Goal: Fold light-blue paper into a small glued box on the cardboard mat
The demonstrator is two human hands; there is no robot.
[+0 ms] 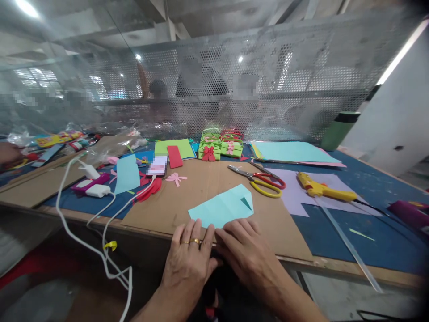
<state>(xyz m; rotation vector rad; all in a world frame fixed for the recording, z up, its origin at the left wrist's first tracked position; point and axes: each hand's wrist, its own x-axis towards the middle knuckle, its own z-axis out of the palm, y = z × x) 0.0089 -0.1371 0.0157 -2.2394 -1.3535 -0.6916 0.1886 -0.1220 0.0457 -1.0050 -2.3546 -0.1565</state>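
Observation:
A light blue sheet of paper (pixel 219 205) lies on the cardboard near the table's front edge. Its right end has a small folded corner. My left hand (pixel 191 252), with two rings on its fingers, bends its fingers over the paper's near left edge. Beside it, my right hand (pixel 246 246) presses the near right edge with curled fingers. The hands almost meet at the middle of that edge, hiding part of it. Just beyond the paper's right end lie two pairs of scissors, one with yellow handles (pixel 266 188) and one with red handles (pixel 275 180).
A yellow glue gun (pixel 325 190) lies right on lilac paper (pixel 288 183), a clear glue stick (pixel 348 246) nearby. Small green paper bags (pixel 210 150) stand behind. White cables (pixel 63 197) hang over the left edge by a phone (pixel 157 165). A green bottle (pixel 339 132) stands back right.

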